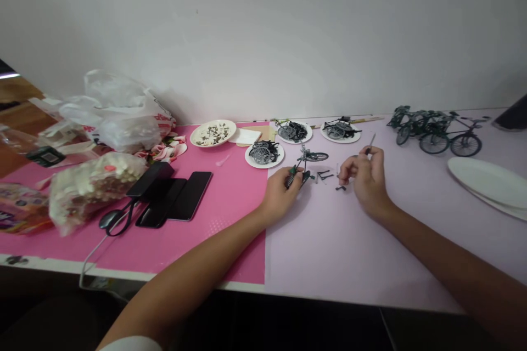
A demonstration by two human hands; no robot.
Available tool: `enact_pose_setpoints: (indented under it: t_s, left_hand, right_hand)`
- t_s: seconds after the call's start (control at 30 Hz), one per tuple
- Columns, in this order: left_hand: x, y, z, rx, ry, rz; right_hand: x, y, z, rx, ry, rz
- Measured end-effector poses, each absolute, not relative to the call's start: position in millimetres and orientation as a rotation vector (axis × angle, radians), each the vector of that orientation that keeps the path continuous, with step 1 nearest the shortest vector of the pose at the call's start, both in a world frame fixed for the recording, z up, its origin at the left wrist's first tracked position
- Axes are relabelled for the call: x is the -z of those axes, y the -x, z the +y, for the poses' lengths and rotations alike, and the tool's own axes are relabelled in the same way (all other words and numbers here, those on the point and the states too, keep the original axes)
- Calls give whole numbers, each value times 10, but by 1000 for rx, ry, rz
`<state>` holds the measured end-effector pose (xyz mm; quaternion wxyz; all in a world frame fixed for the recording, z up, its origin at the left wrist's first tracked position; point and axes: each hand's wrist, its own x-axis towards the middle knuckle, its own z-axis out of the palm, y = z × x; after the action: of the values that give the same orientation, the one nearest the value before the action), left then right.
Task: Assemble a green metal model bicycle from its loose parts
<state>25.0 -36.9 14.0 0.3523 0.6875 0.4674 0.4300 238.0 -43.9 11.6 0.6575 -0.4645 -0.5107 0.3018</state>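
My left hand [280, 193] is closed around a small dark green model bicycle [305, 160], tilted, with one wheel sticking out to the right. To its right, my right hand [366, 178] is raised a little over the table with curled fingers. A thin pointed metal tool [372, 141] pokes up from between those fingers; its lower end is hidden. Whether the thumb and fingertip also pinch a tiny part, I cannot tell. Small dark bicycle parts [324, 175] lie between the hands, and another small black piece [341, 188] lies just under the right fingertips.
White plates of wheels [265, 163] and black parts stand behind the hands, beside a bowl of small pieces [206, 141]. Model bicycles [436, 132] cluster at back right, near oval white plates [489, 178]. Phones [190, 197], plastic bags [115, 115] and a cable [93, 252] occupy the left.
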Motion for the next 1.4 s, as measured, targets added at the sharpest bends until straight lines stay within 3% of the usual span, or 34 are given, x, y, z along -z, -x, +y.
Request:
enact_pose_setpoints:
  t_s: [0.67, 0.9, 1.4]
  left_hand:
    - [-92, -345, -384, -1350, -1241, 809]
    - [-69, -350, -394, -1290, -1254, 778]
    - [-22, -292, -289, -1084, -1067, 778]
  right_hand:
    - [49, -2312, -363, -985, 1106, -1271]
    - [-41, -2288, -388, -1153, 1081, -1178]
    - [-40, -2335, -354, -1118, 1060, -1110]
